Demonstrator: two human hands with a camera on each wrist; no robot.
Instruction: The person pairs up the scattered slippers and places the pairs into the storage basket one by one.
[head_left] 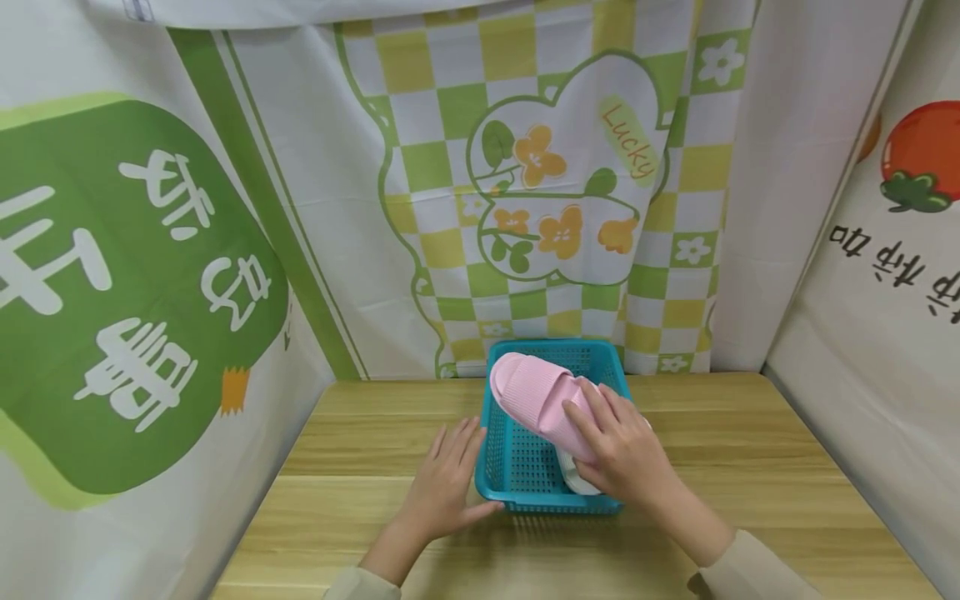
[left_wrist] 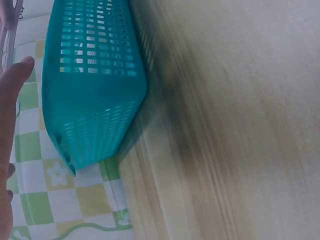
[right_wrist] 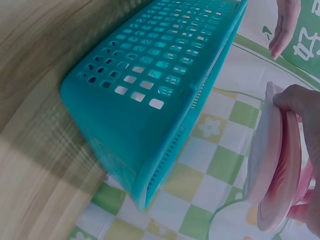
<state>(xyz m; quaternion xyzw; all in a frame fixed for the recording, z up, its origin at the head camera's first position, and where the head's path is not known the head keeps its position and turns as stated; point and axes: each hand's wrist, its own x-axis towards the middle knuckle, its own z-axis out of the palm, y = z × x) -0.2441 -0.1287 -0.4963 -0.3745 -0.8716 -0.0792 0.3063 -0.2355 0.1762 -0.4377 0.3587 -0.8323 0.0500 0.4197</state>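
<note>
My right hand (head_left: 626,454) grips pink slippers (head_left: 536,392) over the blue-green plastic basket (head_left: 562,502), fingers across the upper and thumb beneath. In the right wrist view, two pale pink soles (right_wrist: 265,150) lie close together in that hand, above the basket's rim. Below the slippers, a white object (head_left: 576,477) shows inside the basket; most of it is hidden. My left hand (head_left: 444,483) is beside the basket's left wall with fingers extended, its thumb tip right at the front left corner. The left wrist view shows that thumb (left_wrist: 17,75) near the rim.
The basket stands on a wood-grain table (head_left: 360,467), close to the back edge. Behind it hangs a checked green and yellow cloth (head_left: 427,167). Printed white cloth walls (head_left: 840,333) enclose the table at left and right.
</note>
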